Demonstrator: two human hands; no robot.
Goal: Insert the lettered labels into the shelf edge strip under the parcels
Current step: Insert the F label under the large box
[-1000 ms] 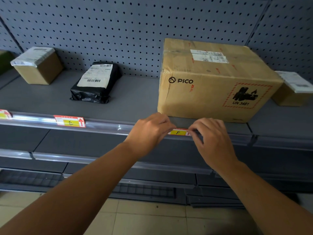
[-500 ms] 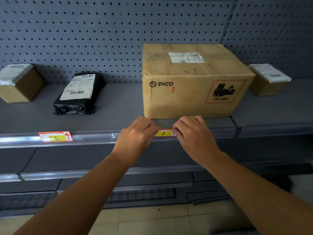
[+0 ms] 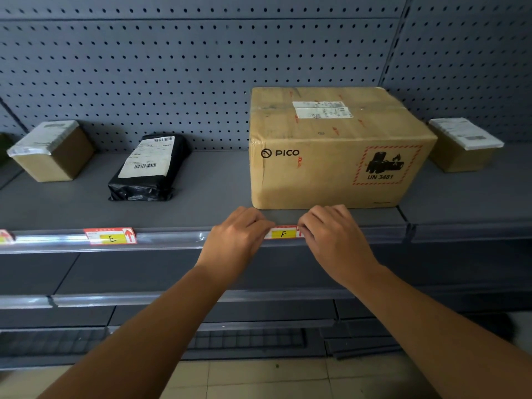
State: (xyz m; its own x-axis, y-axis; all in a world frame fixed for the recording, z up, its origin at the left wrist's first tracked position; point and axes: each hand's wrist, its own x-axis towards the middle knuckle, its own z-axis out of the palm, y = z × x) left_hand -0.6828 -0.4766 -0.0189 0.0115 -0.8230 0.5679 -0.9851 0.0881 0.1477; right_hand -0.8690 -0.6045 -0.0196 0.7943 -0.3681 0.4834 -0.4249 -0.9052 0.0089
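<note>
Both hands have stayed on the red-and-yellow paper label marked F (image 3: pixel 283 233), left hand (image 3: pixel 234 240) and right hand (image 3: pixel 334 237) fingers pinching its ends under the big brown cardboard box (image 3: pixel 331 151); I'd press evenly along the clear plastic shelf edge strip (image 3: pixel 172 239).

Label under my fingertips (image 3: pixel 283 233) reads "F"; label further left on the strip (image 3: pixel 110 237) reads "E" with red arrow. Big carton (image 3: pixel 331 151) front: "PICO", hazard mark "UN 3481". Shipping stickers unreadable.
</note>
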